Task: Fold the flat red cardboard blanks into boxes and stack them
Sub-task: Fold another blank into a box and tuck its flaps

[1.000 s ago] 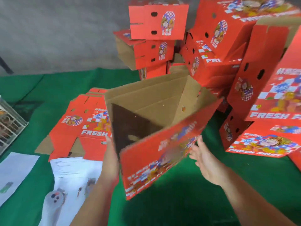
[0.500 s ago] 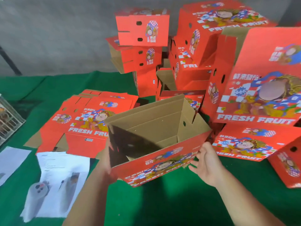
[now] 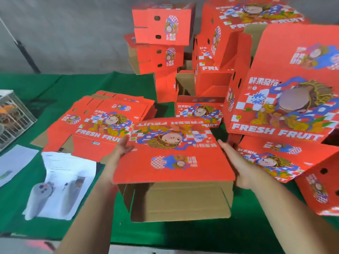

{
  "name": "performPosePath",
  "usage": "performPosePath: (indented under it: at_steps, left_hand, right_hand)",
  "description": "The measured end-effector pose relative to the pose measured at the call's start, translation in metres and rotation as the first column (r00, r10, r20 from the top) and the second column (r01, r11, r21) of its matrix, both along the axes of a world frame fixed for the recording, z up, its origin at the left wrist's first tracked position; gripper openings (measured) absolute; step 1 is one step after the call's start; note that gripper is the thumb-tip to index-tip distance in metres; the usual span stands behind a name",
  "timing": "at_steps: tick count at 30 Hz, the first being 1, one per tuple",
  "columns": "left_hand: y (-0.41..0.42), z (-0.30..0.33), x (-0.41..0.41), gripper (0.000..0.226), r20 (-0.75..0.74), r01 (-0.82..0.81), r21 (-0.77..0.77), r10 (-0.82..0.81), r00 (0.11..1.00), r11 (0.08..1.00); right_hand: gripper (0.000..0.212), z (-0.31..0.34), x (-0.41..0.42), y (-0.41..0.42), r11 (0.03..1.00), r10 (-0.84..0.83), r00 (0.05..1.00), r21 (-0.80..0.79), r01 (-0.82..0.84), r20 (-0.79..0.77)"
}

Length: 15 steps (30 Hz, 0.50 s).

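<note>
Half-folded red printed cardboard box (image 3: 174, 154) held above the green tabletop (image 3: 183, 233), printed face up. Left hand (image 3: 123, 147) and right hand (image 3: 231, 162) flat against opposite sides, fingers straight, squeezing to steady it for closing brown flaps (image 3: 179, 200).

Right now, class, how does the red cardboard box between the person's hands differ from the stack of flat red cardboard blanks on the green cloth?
The red cardboard box is opened up, brown flaps showing; the flat red cardboard blanks lie unfolded. The box sits between both hands; the blanks go untouched. Its print faces away; theirs reads upright. Both carry the same cartoon artwork.
</note>
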<state>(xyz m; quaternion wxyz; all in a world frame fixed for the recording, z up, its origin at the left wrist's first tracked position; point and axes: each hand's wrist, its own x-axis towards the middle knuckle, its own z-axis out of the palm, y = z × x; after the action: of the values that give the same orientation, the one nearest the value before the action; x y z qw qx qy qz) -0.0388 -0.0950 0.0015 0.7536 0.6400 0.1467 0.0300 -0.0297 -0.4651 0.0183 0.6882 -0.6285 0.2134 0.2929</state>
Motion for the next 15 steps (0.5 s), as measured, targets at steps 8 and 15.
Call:
performPosePath:
  at_steps: [8,15]
  left_hand:
    - [-0.028,-0.001,-0.013,0.082,0.128,0.161,0.004,-0.16,0.979,0.987]
    - [-0.031,-0.002,-0.009,0.052,0.261,-0.075,0.292,-0.004,0.965,0.953]
  right_hand:
    - [0.072,-0.011,-0.003,0.005,0.994,0.039,0.941,-0.111,-0.001,0.337]
    - [0.077,-0.028,-0.002,0.008,0.954,0.227,0.788,-0.294,-0.061,0.573]
